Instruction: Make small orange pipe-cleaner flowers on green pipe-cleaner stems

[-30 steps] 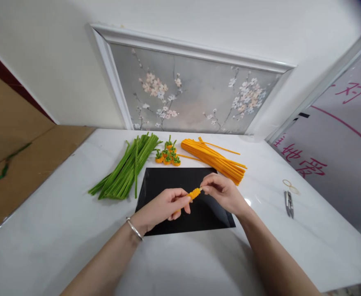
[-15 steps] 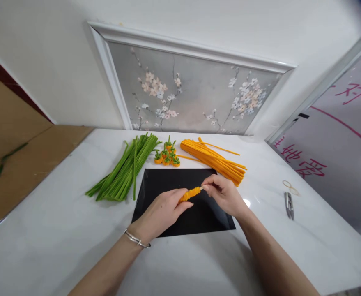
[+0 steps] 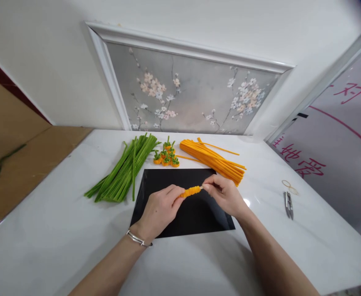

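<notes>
Above a black mat (image 3: 195, 218), both of my hands hold a thin pale stick (image 3: 201, 187) wound with an orange pipe cleaner (image 3: 191, 191) in tight coils. My left hand (image 3: 162, 207) pinches the left end of the coil. The fingertips of my right hand (image 3: 223, 193) grip the bare tip of the stick on the right. Behind the mat stands a cluster of small orange pieces with green tops (image 3: 167, 155). A bundle of green pipe cleaners (image 3: 125, 172) lies to its left, a bundle of orange pipe cleaners (image 3: 212, 160) to its right.
Grey thread snips (image 3: 288, 204) and two thin rings (image 3: 290, 187) rest on the white table (image 3: 266, 242) at the right. Brown cardboard (image 3: 38, 160) borders the left side. A framed floral panel (image 3: 192, 90) and a board with red writing (image 3: 328, 139) rise behind.
My left fingers have closed onto the left end of the orange coil, where the thumb was spread before. My right hand keeps its grip on the stick tip.
</notes>
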`<state>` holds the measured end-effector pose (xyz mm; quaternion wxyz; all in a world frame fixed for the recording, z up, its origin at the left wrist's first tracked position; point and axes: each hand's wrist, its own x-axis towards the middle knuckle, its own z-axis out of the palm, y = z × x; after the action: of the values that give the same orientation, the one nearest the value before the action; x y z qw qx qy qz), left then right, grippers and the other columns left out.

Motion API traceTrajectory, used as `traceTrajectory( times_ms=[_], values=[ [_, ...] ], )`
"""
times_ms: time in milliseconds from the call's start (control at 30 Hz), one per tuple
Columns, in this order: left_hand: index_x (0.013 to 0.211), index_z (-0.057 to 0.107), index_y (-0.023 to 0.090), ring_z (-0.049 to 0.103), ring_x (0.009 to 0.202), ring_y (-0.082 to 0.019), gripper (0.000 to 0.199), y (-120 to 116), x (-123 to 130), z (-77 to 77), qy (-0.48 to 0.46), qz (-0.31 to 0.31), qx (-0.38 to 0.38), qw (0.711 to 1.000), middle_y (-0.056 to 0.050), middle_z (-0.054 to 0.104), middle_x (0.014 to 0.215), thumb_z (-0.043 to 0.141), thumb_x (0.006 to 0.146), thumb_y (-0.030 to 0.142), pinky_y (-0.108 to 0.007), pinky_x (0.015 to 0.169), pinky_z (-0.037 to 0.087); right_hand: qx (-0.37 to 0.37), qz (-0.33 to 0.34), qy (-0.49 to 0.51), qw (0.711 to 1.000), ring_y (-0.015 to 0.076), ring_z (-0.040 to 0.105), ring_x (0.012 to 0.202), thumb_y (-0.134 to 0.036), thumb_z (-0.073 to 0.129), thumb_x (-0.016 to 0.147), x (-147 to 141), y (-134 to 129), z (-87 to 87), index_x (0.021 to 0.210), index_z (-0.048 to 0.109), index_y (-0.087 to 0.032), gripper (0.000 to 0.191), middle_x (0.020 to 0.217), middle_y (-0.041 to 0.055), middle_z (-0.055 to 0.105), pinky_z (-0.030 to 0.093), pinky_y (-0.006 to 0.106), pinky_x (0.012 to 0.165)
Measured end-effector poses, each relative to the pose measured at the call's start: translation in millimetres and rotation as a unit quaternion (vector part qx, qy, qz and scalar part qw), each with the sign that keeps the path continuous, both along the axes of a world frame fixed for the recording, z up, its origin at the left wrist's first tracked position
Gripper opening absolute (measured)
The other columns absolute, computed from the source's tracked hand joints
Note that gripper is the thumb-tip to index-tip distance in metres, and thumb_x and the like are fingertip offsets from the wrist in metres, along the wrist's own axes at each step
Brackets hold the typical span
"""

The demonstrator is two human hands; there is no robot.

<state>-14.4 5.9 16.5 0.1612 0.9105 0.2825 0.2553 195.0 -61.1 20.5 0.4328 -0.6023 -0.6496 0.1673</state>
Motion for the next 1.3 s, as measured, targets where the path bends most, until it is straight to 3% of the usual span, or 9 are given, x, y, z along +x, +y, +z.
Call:
traceTrajectory(
  times_ms=[167, 333, 533, 733, 833, 967, 1133, 1300],
  values=[
    [0.09, 0.057, 0.02, 0.062, 0.073, -0.017, 0.01, -3.5, 1.6, -0.7, 0.025, 0.012, -0.025, 0.999, -0.002, 0.066, 0.083, 0.047, 0.09, 0.018, -0.027, 0.066, 0.044, 0.088, 0.031, -0.19, 0.977, 0.0233, 0.058, 0.096, -0.03, 0.053, 0.092, -15.5, -5.4, 11.4, 0.109, 0.059, -0.021, 0.02, 0.107, 0.0103, 0.065, 0.044, 0.037, 0.082],
    [0.103, 0.056, 0.021, 0.064, 0.08, -0.019, 0.016, -7.6, 3.5, 3.7, -0.007, 0.002, -0.104, 0.995, -0.003, 0.068, 0.089, 0.054, 0.088, 0.024, -0.028, 0.07, 0.044, 0.077, 0.059, -0.313, 0.945, 0.0193, 0.058, 0.076, -0.026, 0.047, 0.096, -24.4, -4.5, 9.0, 0.1, 0.064, -0.019, 0.019, 0.088, 0.0066, 0.07, 0.036, 0.034, 0.07],
    [0.09, 0.06, 0.021, 0.058, 0.068, -0.014, 0.016, -6.2, 3.2, 8.1, -0.005, -0.016, -0.119, 0.993, -0.001, 0.064, 0.078, 0.044, 0.092, 0.02, -0.024, 0.063, 0.04, 0.08, 0.052, -0.336, 0.937, 0.0181, 0.054, 0.072, -0.026, 0.046, 0.097, -21.8, -3.6, 4.7, 0.096, 0.065, -0.018, 0.021, 0.082, 0.0059, 0.068, 0.031, 0.032, 0.066],
    [0.083, 0.059, 0.02, 0.058, 0.071, -0.016, 0.018, -7.5, 4.5, 4.7, 0.036, -0.004, 0.0, 0.999, -0.002, 0.063, 0.078, 0.043, 0.089, 0.015, -0.026, 0.065, 0.042, 0.072, 0.053, -0.346, 0.934, 0.018, 0.051, 0.07, -0.025, 0.045, 0.097, -25.2, -4.3, 6.4, 0.092, 0.064, -0.018, 0.021, 0.076, 0.0049, 0.065, 0.028, 0.032, 0.065],
    [0.088, 0.059, 0.019, 0.061, 0.077, -0.018, 0.019, -9.0, 5.1, 2.9, 0.039, -0.006, 0.04, 0.998, -0.004, 0.066, 0.084, 0.04, 0.091, 0.014, -0.029, 0.07, 0.044, 0.068, 0.049, -0.345, 0.935, 0.0181, 0.051, 0.071, -0.025, 0.043, 0.097, -26.0, -4.4, 7.5, 0.091, 0.064, -0.018, 0.023, 0.075, 0.0044, 0.064, 0.028, 0.032, 0.065],
    [0.106, 0.057, 0.019, 0.064, 0.087, -0.021, 0.018, -9.5, 3.8, 2.5, 0.007, -0.018, 0.014, 1.0, -0.007, 0.068, 0.096, 0.047, 0.092, 0.021, -0.032, 0.078, 0.047, 0.061, 0.048, -0.342, 0.936, 0.0179, 0.05, 0.07, -0.025, 0.042, 0.097, -25.4, -5.6, 8.3, 0.091, 0.063, -0.018, 0.022, 0.074, 0.0041, 0.063, 0.028, 0.032, 0.064],
    [0.097, 0.061, 0.021, 0.064, 0.082, -0.018, 0.017, -7.3, 3.1, 1.7, 0.001, -0.037, -0.02, 0.999, -0.005, 0.07, 0.091, 0.045, 0.093, 0.018, -0.03, 0.074, 0.046, 0.054, 0.064, -0.349, 0.933, 0.0178, 0.049, 0.069, -0.024, 0.042, 0.098, -24.4, -6.5, 9.3, 0.091, 0.063, -0.018, 0.023, 0.074, 0.004, 0.063, 0.027, 0.032, 0.063],
    [0.09, 0.062, 0.02, 0.063, 0.079, -0.018, 0.017, -7.4, 4.2, -1.6, 0.018, -0.032, 0.066, 0.997, -0.004, 0.072, 0.089, 0.046, 0.092, 0.015, -0.033, 0.074, 0.045, 0.042, 0.066, -0.349, 0.934, 0.0171, 0.049, 0.068, -0.023, 0.043, 0.096, -24.9, -7.9, 10.4, 0.086, 0.061, -0.019, 0.021, 0.073, 0.0026, 0.062, 0.026, 0.031, 0.063]
  ],
)
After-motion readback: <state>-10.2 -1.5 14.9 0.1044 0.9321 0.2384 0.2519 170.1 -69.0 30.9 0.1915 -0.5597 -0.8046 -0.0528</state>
